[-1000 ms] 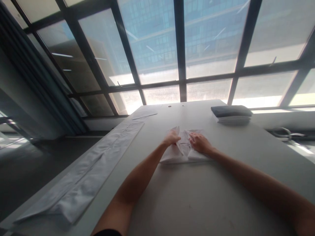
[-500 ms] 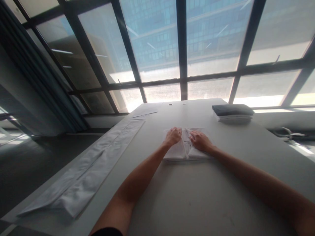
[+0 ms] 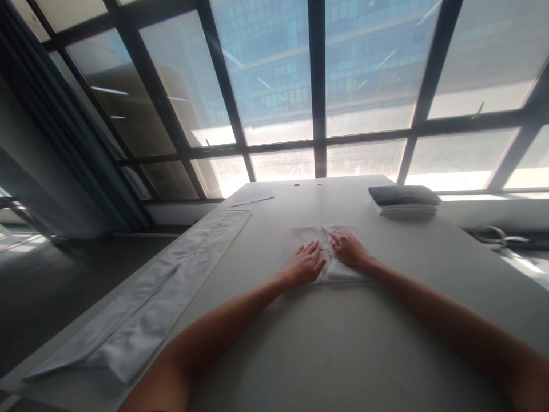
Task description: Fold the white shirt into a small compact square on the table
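Observation:
A folded white garment (image 3: 302, 233) lies flat on the white table (image 3: 274, 343) in front of me, with a crease or opening running down its middle. My left hand (image 3: 303, 263) rests palm down on its left half, near the front edge, with the fingers stretched out towards the middle. On the right half lies my right hand (image 3: 348, 247), also palm down, its fingers extended and touching the cloth beside the middle line. Both hands are open and cover part of the garment.
A long, wrinkled white garment (image 3: 150, 292) is laid along the table's left side. At the back right stands a stack of folded cloth (image 3: 403, 199), dark on top and white below. Windows (image 3: 274, 74) rise behind the table, and a dark curtain (image 3: 64, 114) hangs at left.
My left hand has come down from the garment's far part towards its front edge, and its fingers have straightened out. The right hand has stayed nearly in place.

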A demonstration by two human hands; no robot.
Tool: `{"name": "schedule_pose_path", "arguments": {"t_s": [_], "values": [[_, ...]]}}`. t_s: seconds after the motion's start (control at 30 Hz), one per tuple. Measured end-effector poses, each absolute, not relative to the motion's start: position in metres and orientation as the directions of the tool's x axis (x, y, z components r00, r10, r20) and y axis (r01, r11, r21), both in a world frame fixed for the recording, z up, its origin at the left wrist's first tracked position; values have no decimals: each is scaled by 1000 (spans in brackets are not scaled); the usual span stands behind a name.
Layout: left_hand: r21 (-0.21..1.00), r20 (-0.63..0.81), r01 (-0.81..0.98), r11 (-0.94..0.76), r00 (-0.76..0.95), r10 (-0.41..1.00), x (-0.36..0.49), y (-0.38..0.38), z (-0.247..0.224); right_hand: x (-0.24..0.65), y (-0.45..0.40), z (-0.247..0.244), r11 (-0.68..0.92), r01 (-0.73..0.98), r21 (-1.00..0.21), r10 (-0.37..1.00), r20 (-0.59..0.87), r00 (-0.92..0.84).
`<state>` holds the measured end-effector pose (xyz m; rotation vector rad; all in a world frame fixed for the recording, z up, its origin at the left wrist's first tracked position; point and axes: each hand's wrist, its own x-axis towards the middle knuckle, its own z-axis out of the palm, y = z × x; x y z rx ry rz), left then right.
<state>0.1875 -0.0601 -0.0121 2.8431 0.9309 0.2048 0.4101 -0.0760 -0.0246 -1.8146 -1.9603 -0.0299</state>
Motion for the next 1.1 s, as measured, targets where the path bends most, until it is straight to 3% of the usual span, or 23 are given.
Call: {"name": "schedule_pose_path", "arguments": {"t_s": [0.13, 0.23, 0.37, 0.47, 0.67, 0.97, 1.1], "values": [[157, 62, 511, -845, 849, 525, 169, -77, -8, 405, -66, -19, 224, 933, -283, 926, 361, -113], [144, 74, 434, -889, 891, 447, 160, -87, -5, 384, -53, -7, 371, 891, -261, 902, 328, -280], [132, 119, 335, -933, 929, 350, 148, -91, -5, 337, -28, 4, 616, 749, -244, 787, 209, -580], [150, 112, 248, -957, 957, 266, 138, -91, -4, 307, -8, 1, 659, 706, -259, 746, 107, -657], [223, 67, 198, -955, 974, 217, 129, -96, 4, 297, 33, -11, 602, 771, -206, 795, 65, -603], [246, 82, 182, -952, 975, 207, 129, -97, 4, 314, 66, -5, 366, 902, -227, 924, -25, -382], [240, 98, 198, -950, 969, 227, 130, -97, 1, 327, 63, 4, 282, 938, -199, 959, 48, -279]]}}
